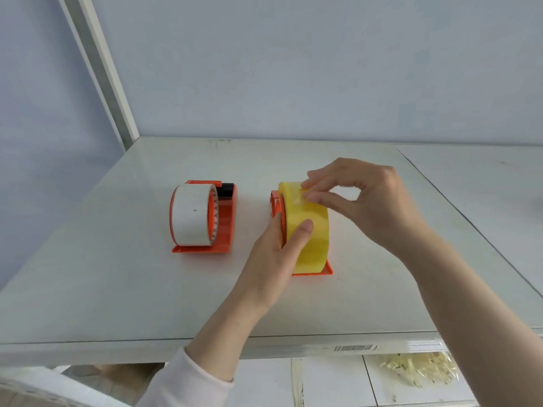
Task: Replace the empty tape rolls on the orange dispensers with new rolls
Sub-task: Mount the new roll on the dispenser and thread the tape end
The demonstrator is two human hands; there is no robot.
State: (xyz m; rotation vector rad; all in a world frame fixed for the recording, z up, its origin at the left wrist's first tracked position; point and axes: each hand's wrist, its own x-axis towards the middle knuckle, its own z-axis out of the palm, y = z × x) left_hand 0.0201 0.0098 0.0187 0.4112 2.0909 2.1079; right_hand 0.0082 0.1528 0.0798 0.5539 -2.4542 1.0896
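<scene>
the yellow tape roll (308, 230) stands on edge in the right orange dispenser (326, 271), about midway between the table's far and near edges and a little right of its middle. from my seat i see the left hand (273, 254) holding this pair: its thumb lies on the roll's curved yellow face, and the other fingers go down the dispenser's left side, where i cannot see their tips. the right hand (370, 201) comes over the top, its fingers (318, 198) curled and narrow, thumb and forefinger tips pinched on the tape at the crown of the roll; whether a loose end is lifted i cannot tell. just left of it, apart, sits the left orange dispenser (224, 224) loaded with a white tape roll (191, 215), its black part at the far end. both rest on the pale table (102, 283), which meets a grey wall (293, 69) at its far edge. a light sleeve (188, 380) covers the left forearm. a barcode sticker (354, 348) is on the near edge, and below it lies a clear bag of pale scraps (420, 371).
</scene>
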